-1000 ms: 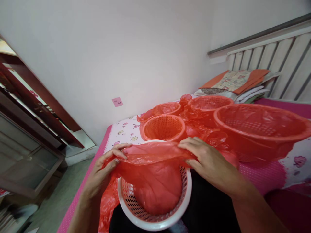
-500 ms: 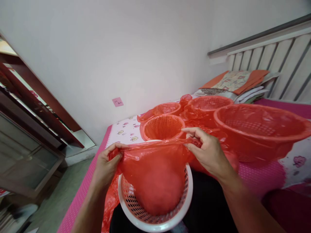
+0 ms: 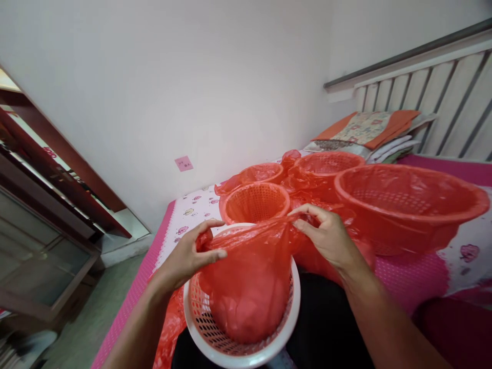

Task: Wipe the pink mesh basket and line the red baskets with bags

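A red plastic bag stretches between my two hands, its lower part bulging down into a white plastic basket with holes in its wall. My left hand has the bag's left edge bunched against its curled fingers, the thumb held apart from them. Between thumb and fingertips, my right hand pinches the bag's upper right edge. The basket rests on my lap, over dark clothing. Just beyond the bag is an orange basket. What the bag's underside touches in the basket is partly hidden.
Several other baskets covered with red bags stand behind and to the right, including a large basket. Folded bedding lies near the white bed rail. A pink note is on the wall. The bed's edge runs along the left.
My left hand has moved right and slightly up, its thumb parting from the fingers. The bag's top edge has slackened and narrowed between my hands. My right hand keeps its pinch.
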`<state>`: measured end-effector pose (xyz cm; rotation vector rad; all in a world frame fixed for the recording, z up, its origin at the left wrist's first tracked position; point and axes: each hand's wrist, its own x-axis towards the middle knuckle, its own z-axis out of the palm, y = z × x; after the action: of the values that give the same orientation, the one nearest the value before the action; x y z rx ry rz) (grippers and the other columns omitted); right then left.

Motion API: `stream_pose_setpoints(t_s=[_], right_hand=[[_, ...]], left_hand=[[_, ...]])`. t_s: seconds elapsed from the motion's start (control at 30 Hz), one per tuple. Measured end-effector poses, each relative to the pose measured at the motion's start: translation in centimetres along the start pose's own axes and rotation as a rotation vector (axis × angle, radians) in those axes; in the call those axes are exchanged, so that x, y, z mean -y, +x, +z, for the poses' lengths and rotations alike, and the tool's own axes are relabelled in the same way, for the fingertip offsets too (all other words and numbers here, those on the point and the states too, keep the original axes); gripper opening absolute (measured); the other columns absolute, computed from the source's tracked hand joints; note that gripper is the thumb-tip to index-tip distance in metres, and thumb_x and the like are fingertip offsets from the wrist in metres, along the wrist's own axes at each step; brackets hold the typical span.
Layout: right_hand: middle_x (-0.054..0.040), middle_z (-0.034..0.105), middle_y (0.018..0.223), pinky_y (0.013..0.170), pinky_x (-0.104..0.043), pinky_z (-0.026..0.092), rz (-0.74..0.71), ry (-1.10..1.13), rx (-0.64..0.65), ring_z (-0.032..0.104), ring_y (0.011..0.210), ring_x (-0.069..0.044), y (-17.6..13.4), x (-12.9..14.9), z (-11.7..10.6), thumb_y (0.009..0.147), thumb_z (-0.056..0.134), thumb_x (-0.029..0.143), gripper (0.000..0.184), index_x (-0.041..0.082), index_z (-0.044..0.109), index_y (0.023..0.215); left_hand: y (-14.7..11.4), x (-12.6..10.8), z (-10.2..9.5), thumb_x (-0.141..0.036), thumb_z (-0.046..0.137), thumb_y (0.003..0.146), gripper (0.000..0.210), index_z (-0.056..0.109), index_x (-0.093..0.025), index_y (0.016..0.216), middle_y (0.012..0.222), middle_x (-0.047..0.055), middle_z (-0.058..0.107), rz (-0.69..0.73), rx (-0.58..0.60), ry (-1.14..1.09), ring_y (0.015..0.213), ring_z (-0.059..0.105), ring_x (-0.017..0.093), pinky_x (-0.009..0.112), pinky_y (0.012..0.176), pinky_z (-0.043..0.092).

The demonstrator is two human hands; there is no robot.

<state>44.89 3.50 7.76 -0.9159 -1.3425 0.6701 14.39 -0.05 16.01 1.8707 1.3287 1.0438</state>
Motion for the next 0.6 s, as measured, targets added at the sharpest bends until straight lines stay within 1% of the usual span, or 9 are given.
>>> stream_pose_setpoints(t_s=[0.07,0.13,0.17,0.23,0.33,0.43,0.5,0.57,0.6], right_hand=[[-0.0017,0.073,0.084,0.080,-0.035,0.054,0.012,0.072,-0.029,0.066,0.081,-0.020,0.1,-0.1,0.1,0.081,0.075,0.036,0.014,0.022,0.074,0.084],[-0.0019,0.073,0.085,0.078,-0.033,0.055,0.034,0.144,-0.052,0.066,0.080,-0.019,0.0,-0.1,0.3,0.080,0.078,0.037,0.016,0.022,0.073,0.084],[-0.0018,0.073,0.085,0.076,-0.032,0.055,0.049,0.180,-0.061,0.066,0.079,-0.018,-0.1,0.0,0.5,0.080,0.079,0.038,0.017,0.022,0.073,0.085],[-0.0019,0.074,0.085,0.073,-0.030,0.056,0.083,0.247,-0.049,0.067,0.078,-0.018,-0.4,0.4,1.3,0.080,0.080,0.037,0.018,0.022,0.074,0.088],[-0.0034,0.078,0.094,0.079,-0.033,0.060,0.108,0.332,0.109,0.073,0.085,-0.019,-1.1,1.6,3.1,0.083,0.077,0.034,0.019,0.022,0.075,0.098],[-0.0046,0.080,0.107,0.094,-0.037,0.061,0.072,0.374,0.337,0.076,0.099,-0.021,-1.8,2.8,4.9,0.089,0.070,0.028,0.019,0.023,0.077,0.106],[-0.0055,0.080,0.114,0.102,-0.040,0.059,0.035,0.402,0.419,0.075,0.109,-0.022,-2.1,3.1,5.5,0.094,0.064,0.027,0.023,0.023,0.078,0.112],[-0.0066,0.078,0.123,0.108,-0.043,0.056,0.005,0.443,0.427,0.073,0.117,-0.023,-2.1,2.7,5.4,0.098,0.061,0.029,0.027,0.025,0.076,0.120],[-0.0073,0.077,0.127,0.110,-0.045,0.056,-0.002,0.466,0.405,0.072,0.121,-0.023,-1.9,2.3,5.2,0.099,0.063,0.032,0.029,0.026,0.074,0.124]], left_hand=[[0.3,-0.1,0.5,-0.020,0.093,0.064,0.046,0.084,-0.027,0.108,0.095,0.003,0.078,0.007,0.077,0.076,0.090,0.066,0.023,0.026,0.076,0.052],[0.5,-0.1,1.2,-0.031,0.089,0.072,0.021,0.084,-0.022,0.091,0.086,0.005,0.077,-0.018,0.107,0.043,0.080,0.066,0.021,0.026,0.071,0.050],[0.7,-0.1,1.5,-0.037,0.085,0.077,0.018,0.083,-0.021,0.084,0.079,0.004,0.075,-0.029,0.095,0.007,0.073,0.063,0.019,0.025,0.066,0.048],[0.9,-0.1,2.5,-0.047,0.078,0.084,0.028,0.079,-0.020,0.078,0.071,0.002,0.069,-0.031,0.009,-0.090,0.064,0.056,0.015,0.024,0.060,0.043],[1.2,-0.5,4.4,-0.050,0.079,0.084,0.032,0.079,-0.022,0.100,0.079,0.001,0.072,-0.041,-0.059,-0.215,0.067,0.060,0.015,0.024,0.063,0.046],[1.3,-1.2,6.6,-0.037,0.094,0.066,0.057,0.076,-0.024,0.118,0.100,0.005,0.077,-0.013,0.061,-0.208,0.091,0.070,0.023,0.031,0.080,0.055],[1.4,-1.4,7.6,-0.032,0.095,0.065,0.046,0.078,-0.022,0.106,0.099,0.006,0.077,0.019,0.145,-0.198,0.096,0.070,0.026,0.035,0.087,0.055],[1.6,-1.3,7.9,-0.035,0.088,0.074,0.023,0.078,-0.021,0.089,0.087,0.004,0.076,0.025,0.160,-0.218,0.086,0.069,0.023,0.034,0.083,0.055],[1.7,-1.0,7.7,-0.037,0.085,0.078,0.020,0.076,-0.020,0.084,0.081,0.003,0.074,0.016,0.137,-0.232,0.079,0.067,0.020,0.032,0.079,0.054]])
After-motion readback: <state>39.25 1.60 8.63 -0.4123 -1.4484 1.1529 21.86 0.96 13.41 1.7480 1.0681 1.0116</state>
